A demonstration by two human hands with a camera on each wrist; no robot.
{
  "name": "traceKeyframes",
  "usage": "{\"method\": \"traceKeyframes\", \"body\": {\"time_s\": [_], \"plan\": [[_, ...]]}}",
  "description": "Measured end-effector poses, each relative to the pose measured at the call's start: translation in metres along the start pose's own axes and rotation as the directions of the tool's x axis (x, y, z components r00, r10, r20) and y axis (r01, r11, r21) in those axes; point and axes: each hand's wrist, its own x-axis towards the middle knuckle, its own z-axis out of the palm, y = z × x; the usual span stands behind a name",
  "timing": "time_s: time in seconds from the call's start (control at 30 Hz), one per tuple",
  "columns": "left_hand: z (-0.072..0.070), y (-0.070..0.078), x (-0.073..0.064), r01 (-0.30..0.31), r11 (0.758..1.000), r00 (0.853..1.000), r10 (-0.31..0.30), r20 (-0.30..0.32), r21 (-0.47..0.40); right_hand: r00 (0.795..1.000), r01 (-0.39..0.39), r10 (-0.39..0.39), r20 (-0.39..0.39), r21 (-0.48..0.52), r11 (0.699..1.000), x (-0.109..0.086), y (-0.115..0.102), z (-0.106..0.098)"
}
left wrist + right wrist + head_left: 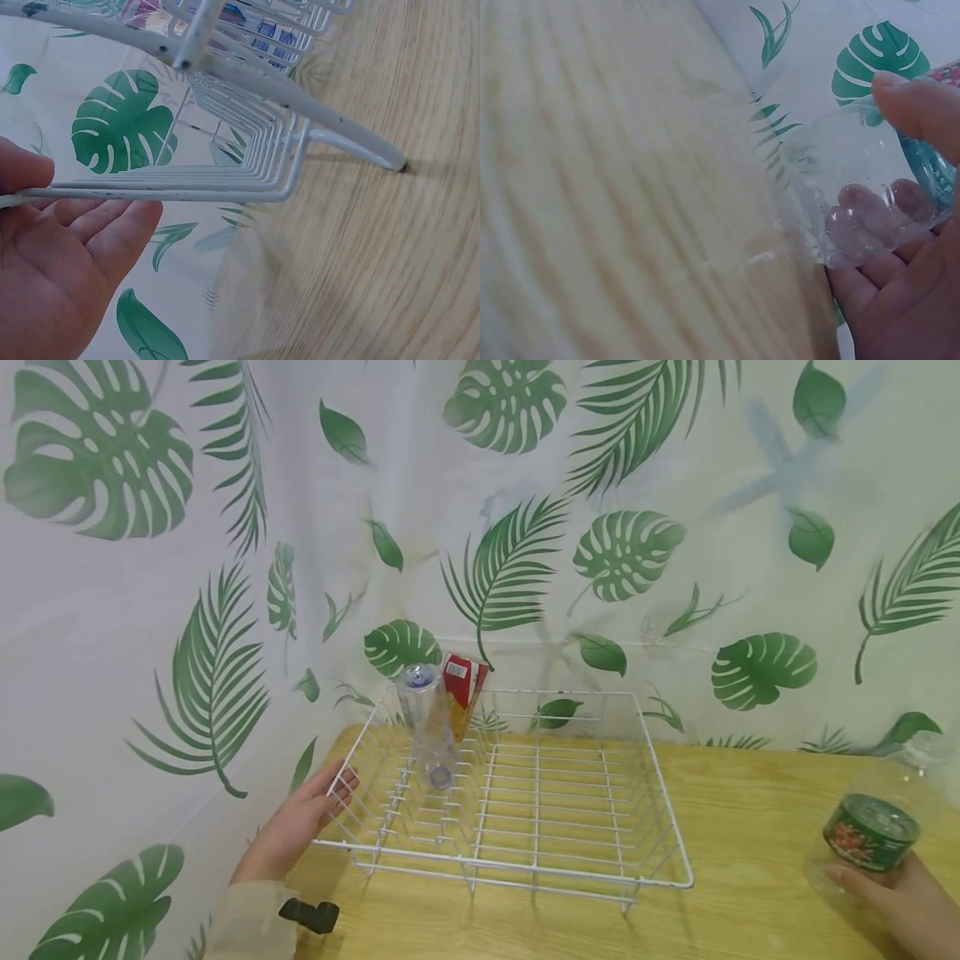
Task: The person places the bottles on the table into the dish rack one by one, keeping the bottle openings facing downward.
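My left hand [318, 806] is at the left side of a white wire dish rack [536, 864]. In the left wrist view, its rim wire runs between my thumb and fingers. Off to the right, my right hand [892, 893] grips a clear plastic bottle [825, 852] with a green and red label; the right wrist view shows my fingers [862, 217] through its transparent wall. Inside the rack, at the back left, a clear plastic bottle [435, 727] leans tilted. Next to it stands a red and yellow carton [461, 689], partly hidden by that bottle.
The rack stands on a wooden table [742, 810]. White sheeting [525, 610] printed with green leaves hangs behind the table and along its left side. A black clip-like piece [309, 914] sits at my left wrist.
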Motion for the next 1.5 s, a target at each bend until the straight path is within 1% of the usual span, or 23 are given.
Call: {"method": "traceKeyframes", "body": {"time_s": [0.07,0.17,0.27,0.3,0.4,0.5,0.6,0.67,0.7,0.8,0.9,1.03,1.17,1.27,1.33,1.4,1.5], "plan": [[0.0,0.001,0.002,-0.007,1.0,1.0,0.007,0.0,0.001,1.0,0.013,-0.013,-0.016,-0.002,1.0,-0.001,-0.002,0.0],[-0.001,0.001,0.002,-0.006,1.0,1.0,0.006,0.001,-0.001,1.0,0.001,-0.001,0.01,-0.017,1.0,-0.001,-0.01,-0.002],[-0.001,0.001,0.001,0.0,1.0,1.0,0.0,-0.001,-0.004,0.999,-0.008,0.007,0.051,0.016,1.0,-0.001,-0.015,-0.003],[-0.001,0.001,0.001,0.0,1.0,1.0,0.0,0.001,-0.004,0.999,-0.006,0.005,0.048,0.025,1.0,-0.001,-0.016,-0.004],[-0.001,0.001,0.002,-0.001,1.0,1.0,0.001,-0.007,-0.003,0.999,0.022,-0.023,0.023,0.07,0.997,-0.003,-0.018,-0.004],[-0.002,0.002,0.003,-0.008,1.0,1.0,0.008,-0.005,0.001,0.997,0.076,-0.072,-0.04,0.098,0.992,-0.004,-0.019,-0.004],[-0.001,0.002,0.004,-0.008,1.0,1.0,0.008,-0.008,-0.001,0.988,0.128,-0.117,-0.096,0.117,0.985,-0.005,-0.022,-0.005],[-0.001,0.002,0.004,-0.002,1.0,1.0,0.001,-0.016,-0.009,0.984,0.153,-0.141,-0.107,0.122,0.981,-0.005,-0.026,-0.005],[0.0,0.002,0.004,0.003,1.0,1.0,-0.004,-0.021,-0.011,0.985,0.152,-0.141,-0.102,0.116,0.982,-0.004,-0.029,-0.005],[0.0,0.002,0.003,0.016,1.0,1.0,-0.016,-0.027,-0.018,0.99,0.134,-0.13,-0.048,0.1,0.986,-0.004,-0.041,-0.005],[0.0,0.003,0.002,0.017,1.0,0.999,-0.017,-0.031,-0.019,0.995,0.103,-0.104,0.007,0.054,0.993,-0.004,-0.057,-0.006],[0.001,0.005,0.002,0.019,1.0,0.999,-0.019,-0.033,-0.01,0.993,0.109,-0.109,0.042,0.006,0.994,-0.008,-0.08,-0.007],[0.001,0.006,0.002,0.034,0.999,0.998,-0.034,-0.044,0.007,0.987,0.141,-0.14,0.073,-0.002,0.99,-0.015,-0.104,-0.003],[0.0,0.007,0.003,0.043,0.999,0.997,-0.041,-0.068,0.026,0.979,0.178,-0.178,0.098,0.0,0.984,-0.02,-0.123,0.0],[-0.001,0.007,0.003,0.047,0.998,0.996,-0.043,-0.078,0.038,0.975,0.209,-0.205,0.088,-0.041,0.977,-0.024,-0.135,0.002],[-0.001,0.008,0.002,0.05,0.998,0.995,-0.046,-0.085,0.045,0.969,0.235,-0.229,0.093,-0.058,0.97,-0.027,-0.147,0.004],[-0.002,0.011,0.0,0.046,0.997,0.995,-0.04,-0.086,0.068,0.961,0.272,-0.265,0.075,-0.102,0.957,-0.032,-0.162,0.005]]}}
